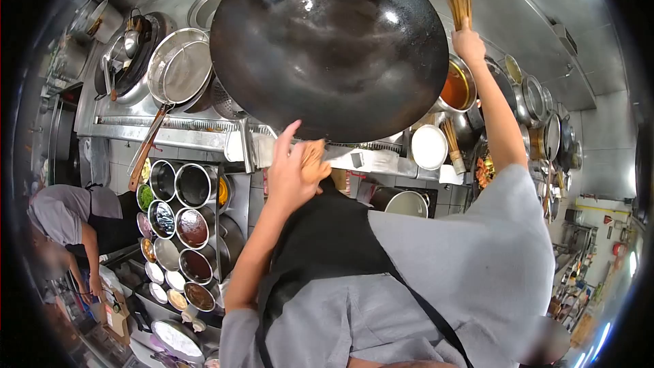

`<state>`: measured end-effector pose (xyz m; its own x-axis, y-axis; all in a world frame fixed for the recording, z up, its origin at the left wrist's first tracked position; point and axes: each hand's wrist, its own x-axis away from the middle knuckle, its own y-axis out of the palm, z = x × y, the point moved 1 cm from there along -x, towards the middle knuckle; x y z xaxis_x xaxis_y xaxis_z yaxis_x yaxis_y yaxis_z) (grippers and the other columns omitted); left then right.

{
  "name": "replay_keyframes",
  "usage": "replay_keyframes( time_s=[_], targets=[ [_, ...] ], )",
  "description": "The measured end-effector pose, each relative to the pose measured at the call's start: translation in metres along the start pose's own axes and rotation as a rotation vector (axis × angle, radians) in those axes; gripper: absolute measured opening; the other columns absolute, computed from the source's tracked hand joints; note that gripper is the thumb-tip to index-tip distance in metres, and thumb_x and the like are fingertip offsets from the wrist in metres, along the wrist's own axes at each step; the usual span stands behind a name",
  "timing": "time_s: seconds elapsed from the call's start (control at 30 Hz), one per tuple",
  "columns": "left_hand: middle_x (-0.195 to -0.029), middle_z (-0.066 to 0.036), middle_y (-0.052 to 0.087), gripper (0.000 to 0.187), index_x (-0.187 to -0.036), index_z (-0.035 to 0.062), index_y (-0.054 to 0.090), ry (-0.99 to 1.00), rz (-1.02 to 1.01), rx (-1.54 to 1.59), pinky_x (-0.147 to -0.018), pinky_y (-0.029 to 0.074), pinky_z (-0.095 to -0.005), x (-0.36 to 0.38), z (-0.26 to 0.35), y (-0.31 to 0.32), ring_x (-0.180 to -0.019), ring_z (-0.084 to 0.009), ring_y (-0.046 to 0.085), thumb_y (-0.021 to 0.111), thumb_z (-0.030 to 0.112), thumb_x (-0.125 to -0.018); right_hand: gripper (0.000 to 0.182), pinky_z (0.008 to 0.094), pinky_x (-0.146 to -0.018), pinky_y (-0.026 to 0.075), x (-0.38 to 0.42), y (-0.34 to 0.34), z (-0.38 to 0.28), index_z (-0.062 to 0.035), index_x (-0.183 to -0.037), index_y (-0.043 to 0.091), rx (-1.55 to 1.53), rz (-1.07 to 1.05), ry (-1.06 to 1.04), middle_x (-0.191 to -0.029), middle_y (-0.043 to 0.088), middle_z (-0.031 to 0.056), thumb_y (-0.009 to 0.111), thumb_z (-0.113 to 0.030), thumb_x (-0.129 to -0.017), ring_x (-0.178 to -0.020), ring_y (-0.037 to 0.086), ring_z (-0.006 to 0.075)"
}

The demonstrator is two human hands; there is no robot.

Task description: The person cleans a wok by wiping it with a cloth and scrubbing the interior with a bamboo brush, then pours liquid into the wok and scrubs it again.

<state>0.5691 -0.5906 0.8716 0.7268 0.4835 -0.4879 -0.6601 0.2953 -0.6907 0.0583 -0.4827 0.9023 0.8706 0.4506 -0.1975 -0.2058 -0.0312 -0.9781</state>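
One wok (329,48) fills twelve o'clock. At its six-o'clock rim, the left hand (291,176) clamps one tan cloth (315,161); at its three, the right hand (469,43) grips one of two brushes (460,8).

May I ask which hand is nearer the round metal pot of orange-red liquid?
Right: the right hand is just beyond the pot; the left hand is well off to its left.

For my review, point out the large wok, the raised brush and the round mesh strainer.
Wok (327,61), head view: dark central surface.
Brush (460,7), head view: bundled bristles.
Mesh strainer (182,69), head view: mesh.
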Motion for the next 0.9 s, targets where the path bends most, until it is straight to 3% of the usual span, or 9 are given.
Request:
replay_keyframes(
  time_s=[0.13, 0.23, 0.27, 0.33, 0.43, 0.47, 0.6, 0.73, 0.9],
  targets=[
    [-0.111, -0.011, 0.063, 0.050, -0.124, -0.0038, 0.053, -0.471, 0.026, 0.609, -0.087, 0.049, -0.0278, 0.056, 0.032, -0.019, -0.101, -0.0147, 0.061, 0.076, 0.009, -0.081, 0.064, 0.0497, -0.088, 0.053, 0.072, -0.028, -0.023, -0.0213, -0.144, 0.045, -0.220, -0.071, -0.405, -0.108, 0.069, 0.0209, 0.066, -0.037, -0.086, -0.100, 0.067, 0.0406],
    [-0.099, -0.015, 0.069, 0.048, -0.116, -0.0023, 0.056, -0.591, 0.150, 0.758, -0.080, 0.053, -0.0332, 0.042, 0.067, -0.004, -0.088, -0.0265, 0.070, 0.080, 0.010, -0.076, 0.063, 0.0481, -0.086, 0.054, 0.127, 0.012, -0.045, -0.0246, -0.140, 0.052, -0.409, -0.370, -0.816, -0.108, 0.068, 0.0241, 0.068, -0.039, -0.082, -0.098, 0.067, 0.0411],
    [-0.098, -0.015, 0.069, 0.050, -0.115, -0.0044, 0.056, -0.536, 0.067, 0.637, -0.081, 0.053, -0.0315, 0.039, 0.069, -0.003, -0.089, -0.0239, 0.070, 0.081, 0.014, -0.076, 0.063, 0.0481, -0.086, 0.054, 0.126, 0.008, -0.050, -0.0246, -0.140, 0.052, -0.416, -0.374, -0.826, -0.108, 0.068, 0.0241, 0.068, -0.039, -0.082, -0.098, 0.067, 0.0411],
    [-0.097, -0.015, 0.069, 0.050, -0.115, -0.0052, 0.056, -0.532, 0.074, 0.587, -0.081, 0.053, -0.0310, 0.047, 0.078, -0.011, -0.090, -0.0225, 0.070, 0.081, 0.015, -0.077, 0.061, 0.0458, -0.084, 0.056, 0.109, 0.002, -0.058, -0.0256, -0.139, 0.055, -0.294, -1.104, -0.399, -0.109, 0.070, 0.0202, 0.068, -0.038, -0.081, -0.097, 0.069, 0.0360],
    [-0.104, -0.012, 0.068, 0.051, -0.117, -0.0051, 0.056, -0.660, 0.203, 0.631, -0.083, 0.052, -0.0290, 0.071, 0.093, -0.029, -0.093, -0.0188, 0.067, 0.081, 0.016, -0.078, 0.035, 0.0475, -0.081, 0.057, 0.040, 0.097, -0.059, -0.0064, -0.120, 0.061, 0.005, -0.003, -0.234, -0.102, 0.070, 0.0218, 0.049, -0.026, -0.094, -0.097, 0.070, 0.0376],
    [-0.107, -0.011, 0.067, 0.052, -0.118, -0.0044, 0.056, -0.753, 0.240, 0.676, -0.085, 0.051, -0.0288, 0.082, 0.098, -0.038, -0.096, -0.0180, 0.065, 0.081, 0.016, -0.078, 0.034, 0.0477, -0.083, 0.056, 0.033, 0.103, -0.071, -0.0065, -0.120, 0.060, -0.079, 0.003, -0.203, -0.105, 0.068, 0.0259, 0.046, -0.025, -0.095, -0.100, 0.069, 0.0390],
    [-0.114, -0.006, 0.062, 0.053, -0.124, 0.0006, 0.054, -0.945, 0.412, 0.775, -0.095, 0.046, -0.0309, 0.103, 0.107, -0.058, -0.105, -0.0156, 0.059, 0.079, 0.016, -0.080, 0.057, 0.0419, -0.092, 0.049, 0.096, 0.078, -0.160, -0.0107, -0.142, 0.048, -0.327, -0.671, -1.037, -0.120, 0.065, 0.0232, 0.057, -0.030, -0.089, -0.107, 0.064, 0.0392],
    [-0.116, -0.005, 0.063, 0.047, -0.123, 0.0015, 0.057, -0.740, 0.592, 0.809, -0.092, 0.049, -0.0311, 0.087, 0.092, -0.030, -0.104, -0.0149, 0.061, 0.077, 0.015, -0.082, 0.060, 0.0321, -0.107, 0.037, 0.058, 0.088, -0.186, -0.0061, -0.148, 0.043, -0.743, -1.281, -0.901, -0.141, 0.054, 0.0115, 0.064, -0.025, -0.095, -0.127, 0.051, 0.0217],
    [-0.107, -0.014, 0.066, 0.060, -0.125, -0.0001, 0.054, -0.742, 0.544, 0.670, -0.093, 0.048, -0.0345, 0.094, 0.102, -0.025, -0.102, -0.0222, 0.064, 0.080, 0.022, -0.075, 0.044, 0.0350, -0.107, 0.036, -0.054, 0.097, -0.102, -0.0036, -0.137, 0.048, -0.495, -0.184, -0.690, -0.134, 0.055, 0.0102, 0.055, -0.022, -0.098, -0.126, 0.051, 0.0239]
  ],
)
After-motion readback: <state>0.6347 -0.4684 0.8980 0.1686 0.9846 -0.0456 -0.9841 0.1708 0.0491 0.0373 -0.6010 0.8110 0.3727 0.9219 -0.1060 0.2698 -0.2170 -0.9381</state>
